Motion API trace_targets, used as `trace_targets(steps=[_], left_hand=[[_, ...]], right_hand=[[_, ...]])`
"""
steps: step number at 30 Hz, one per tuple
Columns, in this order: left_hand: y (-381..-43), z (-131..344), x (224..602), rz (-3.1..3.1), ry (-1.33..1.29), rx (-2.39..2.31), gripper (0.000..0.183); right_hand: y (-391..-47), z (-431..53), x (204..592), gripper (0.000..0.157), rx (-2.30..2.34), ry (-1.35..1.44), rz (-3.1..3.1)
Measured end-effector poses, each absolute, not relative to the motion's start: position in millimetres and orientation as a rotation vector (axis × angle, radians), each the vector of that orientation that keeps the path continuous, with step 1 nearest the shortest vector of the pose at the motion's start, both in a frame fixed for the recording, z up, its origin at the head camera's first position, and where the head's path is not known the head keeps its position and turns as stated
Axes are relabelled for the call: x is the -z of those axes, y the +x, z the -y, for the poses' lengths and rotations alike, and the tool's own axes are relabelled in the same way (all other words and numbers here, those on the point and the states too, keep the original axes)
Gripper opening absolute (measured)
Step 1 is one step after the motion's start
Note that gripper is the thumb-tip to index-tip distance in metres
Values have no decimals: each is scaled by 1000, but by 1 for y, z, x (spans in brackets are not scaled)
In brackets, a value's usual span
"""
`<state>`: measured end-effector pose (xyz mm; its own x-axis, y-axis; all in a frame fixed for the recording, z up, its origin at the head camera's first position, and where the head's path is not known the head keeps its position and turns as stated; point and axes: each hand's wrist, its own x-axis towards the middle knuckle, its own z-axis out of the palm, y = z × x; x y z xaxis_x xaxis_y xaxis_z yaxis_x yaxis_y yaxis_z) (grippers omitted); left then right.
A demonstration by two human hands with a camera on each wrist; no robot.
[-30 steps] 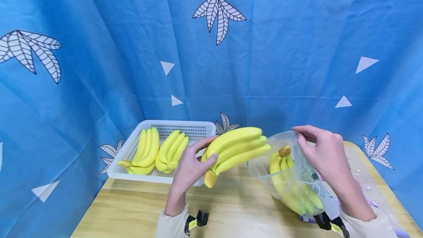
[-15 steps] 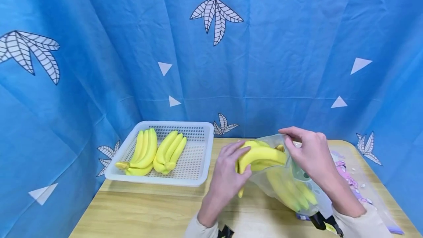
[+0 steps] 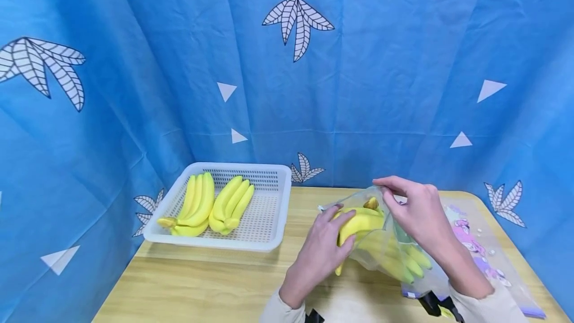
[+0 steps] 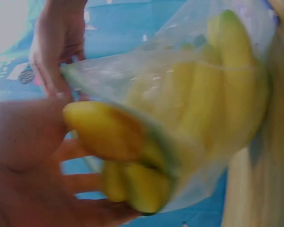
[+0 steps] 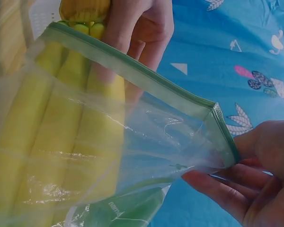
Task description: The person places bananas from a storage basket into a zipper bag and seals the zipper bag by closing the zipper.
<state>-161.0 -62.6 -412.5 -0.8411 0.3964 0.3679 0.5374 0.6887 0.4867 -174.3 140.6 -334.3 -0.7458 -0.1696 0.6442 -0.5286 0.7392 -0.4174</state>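
Observation:
My left hand (image 3: 320,248) grips a bunch of yellow bananas (image 3: 362,222) by its stem end, thumb and fingers on opposite sides. The bunch is mostly inside a clear zip bag (image 5: 151,123) with a green strip along its mouth. Its brown-orange stem (image 4: 109,132) sticks out of the opening in the left wrist view. Another bunch (image 3: 419,258) is inside the bag, its brown crown showing near the mouth. My right hand (image 3: 419,211) pinches the upper corner of the bag's mouth between thumb and fingers, holding it up and apart.
A white perforated basket (image 3: 262,248) on the left holds two banana bunches (image 3: 195,206). Flat plastic bags with purple-pink prints (image 3: 471,238) lie on the right of the wooden table (image 3: 202,288). A blue patterned curtain (image 3: 381,88) hangs behind.
My left hand has carried the banana bunch rightward, from in front of the basket into the bag's mouth. My right hand, still pinching the bag, has shifted slightly left.

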Motion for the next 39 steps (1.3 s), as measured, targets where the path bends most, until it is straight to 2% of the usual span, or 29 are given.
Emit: trace_targets(steps=[4,6,16,19,28,32,37,39], left_hand=[[-150,72,406,2844,-810,809,80],[-146,74,404,2846,-800,828,82],[-161,73,411,2617,-692,918,55],[-164,73,416,2619,-687,872,51],[-178,56,441,2603,-722,1195,50],[-185,45,461,2571,-585,1274,52],[-194,46,475,2393,-290,1534,33],[-197,46,479,2294,-213,1685,33]], right_hand=[[-174,-140,337,24,-814,530,2358],[-173,-140,337,24,-817,532,2358],[-174,-136,340,24,-797,554,2338],[-177,-132,341,25,-795,588,2339],[-183,-111,349,30,-840,785,2283],[-184,-102,357,32,-812,878,2212],[-181,-95,366,35,-878,954,2131],[-180,-94,372,35,-897,985,2119]])
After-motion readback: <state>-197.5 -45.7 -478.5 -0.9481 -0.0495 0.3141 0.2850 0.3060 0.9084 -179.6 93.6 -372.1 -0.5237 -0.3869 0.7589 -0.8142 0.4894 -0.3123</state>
